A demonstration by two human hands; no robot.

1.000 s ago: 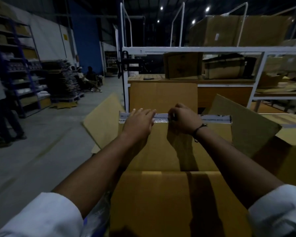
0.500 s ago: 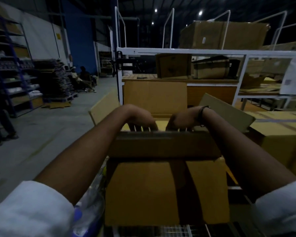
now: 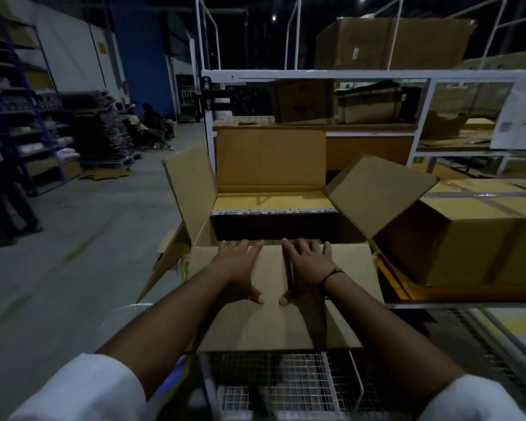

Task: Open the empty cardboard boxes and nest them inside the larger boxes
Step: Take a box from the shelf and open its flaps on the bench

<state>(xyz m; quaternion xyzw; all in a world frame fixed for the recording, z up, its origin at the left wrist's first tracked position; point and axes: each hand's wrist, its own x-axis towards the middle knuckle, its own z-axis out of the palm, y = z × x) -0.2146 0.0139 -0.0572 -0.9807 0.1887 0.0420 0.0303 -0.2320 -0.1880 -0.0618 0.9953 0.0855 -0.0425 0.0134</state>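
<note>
A large cardboard box stands open in front of me, its left, far and right flaps spread up and outward. The near flap is folded down toward me. My left hand and my right hand lie flat on that flap, fingers spread and reaching its far edge, thumbs pointing at each other. A strip of printed tape runs along an inner edge inside the box. The box's inside below the tape is dark, so I cannot tell what it holds.
A taped, closed box sits right beside the open one. A wire mesh cart is under my arms. Behind stands a white metal rack with more boxes. To the left lie concrete floor, shelving and seated people.
The taped top of the box has come open. My hands pulled the near flap toward me and now press it down flat, fingers spread instead of curled.
</note>
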